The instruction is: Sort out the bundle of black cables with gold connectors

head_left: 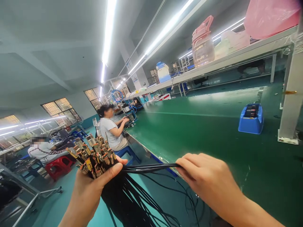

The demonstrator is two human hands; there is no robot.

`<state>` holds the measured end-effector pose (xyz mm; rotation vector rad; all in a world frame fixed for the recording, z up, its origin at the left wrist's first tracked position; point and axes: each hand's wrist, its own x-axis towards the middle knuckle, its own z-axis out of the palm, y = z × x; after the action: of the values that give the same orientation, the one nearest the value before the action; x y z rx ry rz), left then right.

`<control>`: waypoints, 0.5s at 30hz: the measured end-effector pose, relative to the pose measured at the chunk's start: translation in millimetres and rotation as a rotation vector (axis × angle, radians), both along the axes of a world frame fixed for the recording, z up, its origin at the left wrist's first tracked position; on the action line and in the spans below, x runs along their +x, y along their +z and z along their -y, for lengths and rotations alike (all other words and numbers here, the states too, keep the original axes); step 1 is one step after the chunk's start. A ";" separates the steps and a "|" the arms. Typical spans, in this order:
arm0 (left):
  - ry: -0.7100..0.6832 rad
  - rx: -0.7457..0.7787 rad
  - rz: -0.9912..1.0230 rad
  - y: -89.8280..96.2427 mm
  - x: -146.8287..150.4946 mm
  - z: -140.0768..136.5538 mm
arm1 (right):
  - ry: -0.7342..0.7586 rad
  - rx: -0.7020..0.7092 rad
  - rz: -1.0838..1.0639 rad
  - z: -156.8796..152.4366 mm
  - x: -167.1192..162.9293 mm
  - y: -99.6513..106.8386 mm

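Green workbench (213, 126); left hand (90, 186) closed around cable bundle (99, 157), right hand (208, 176) pinching its cables.

Colours I log from the head view:
- Cables (151, 168): black, gathered in my left hand (91, 186) and pinched by my right hand (208, 176).
- Connectors (94, 154) at the cable ends: brassy gold and silver metal.
- Workbench (213, 132): dark green, plain, with pale scuffs.
- Tape holder (251, 119): blue with a black inset.
- Jug (203, 42) on the shelf: clear pink with a pink handle.
- Floor (68, 186): teal.
- Stool (59, 166): red.
- Co-worker's shirt (107, 132): light grey.
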<state>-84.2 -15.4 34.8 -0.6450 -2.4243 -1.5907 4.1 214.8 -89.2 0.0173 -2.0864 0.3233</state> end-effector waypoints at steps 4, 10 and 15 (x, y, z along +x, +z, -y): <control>0.011 -0.075 -0.042 -1.2 4.1 -2.9 | 0.059 -0.003 0.038 -7.0 18.9 11.6; -0.006 -0.111 -0.033 -1.3 20.4 -17.4 | 0.556 -0.404 0.657 13.3 15.4 25.2; 0.008 -0.103 -0.066 -2.2 23.8 -25.9 | 0.652 -0.678 0.536 58.3 -14.2 25.9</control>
<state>-60.4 10.5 32.6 -0.6926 -2.4700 -1.4258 -10.2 156.5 -63.3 0.2273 -2.3308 1.5581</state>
